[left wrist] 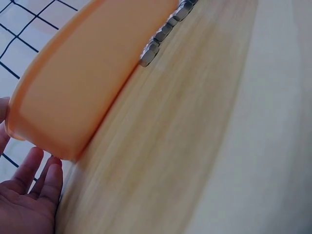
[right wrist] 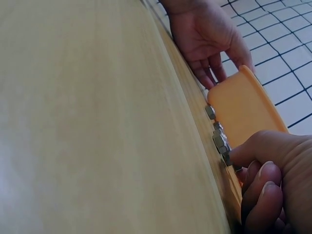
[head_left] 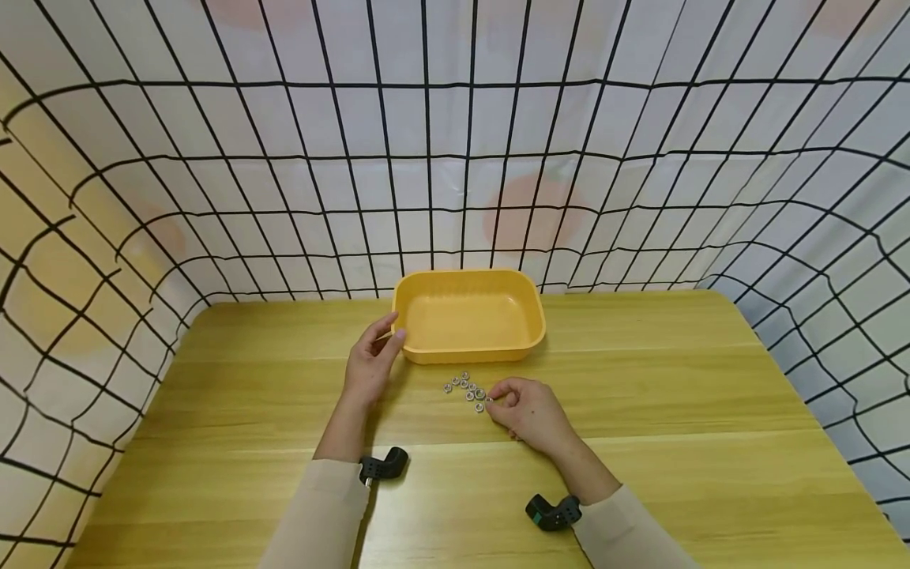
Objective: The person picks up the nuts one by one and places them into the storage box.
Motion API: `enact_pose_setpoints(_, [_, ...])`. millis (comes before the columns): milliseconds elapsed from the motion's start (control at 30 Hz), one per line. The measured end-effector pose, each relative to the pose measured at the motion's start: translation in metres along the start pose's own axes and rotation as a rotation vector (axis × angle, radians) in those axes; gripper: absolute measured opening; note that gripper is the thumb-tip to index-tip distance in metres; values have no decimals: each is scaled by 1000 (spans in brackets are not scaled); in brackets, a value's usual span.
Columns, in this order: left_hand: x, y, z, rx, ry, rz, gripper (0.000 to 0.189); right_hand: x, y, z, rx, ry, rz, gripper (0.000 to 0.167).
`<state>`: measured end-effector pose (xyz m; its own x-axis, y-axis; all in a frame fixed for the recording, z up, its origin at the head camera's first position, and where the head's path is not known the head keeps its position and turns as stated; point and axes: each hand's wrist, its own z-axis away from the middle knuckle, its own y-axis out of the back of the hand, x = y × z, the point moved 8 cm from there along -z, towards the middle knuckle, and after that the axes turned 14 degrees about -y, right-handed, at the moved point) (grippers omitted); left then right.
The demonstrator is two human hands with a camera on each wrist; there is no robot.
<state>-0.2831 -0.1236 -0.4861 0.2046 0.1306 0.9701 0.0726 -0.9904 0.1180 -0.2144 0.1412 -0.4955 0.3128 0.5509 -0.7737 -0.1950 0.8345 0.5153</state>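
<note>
A yellow plastic basin [head_left: 469, 356] stands at the back of the table, orange-looking in the wrist views. My left hand [head_left: 370, 365] holds its left end, thumb by the rim and fingers against the outer wall. In front of the basin lie several small metal hex nuts [head_left: 470, 396] in a loose cluster. At the right side of that cluster, my right hand [head_left: 532, 412] pinches one nut [head_left: 489, 400] between thumb and index finger, with the other fingers curled in. The right wrist view shows a row of nuts [right wrist: 220, 140] by the thumb; the pinched one is mostly hidden.
Under everything is a wood-grain table [head_left: 675, 395]. Black wire mesh [head_left: 426, 182] rises behind the table and along both sides, with pale patterned cloth beyond it. A black wrist camera [head_left: 384, 464] is strapped to the left wrist, another [head_left: 553, 512] to the right.
</note>
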Motion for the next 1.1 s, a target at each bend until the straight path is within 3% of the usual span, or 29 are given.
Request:
enact_pose_setpoints(333, [-5,-2,-1,0,33,0,48,1,2,3,-10,1,-28,14])
enact_pose_setpoints(600, [0,-1,1,-4,-3,-8,47,-1,4,5,-32,15,-85,13])
enact_pose_setpoints(1100, [2,-1,1,-2,5,-27,46,-13,24,9,34,38,-135,11])
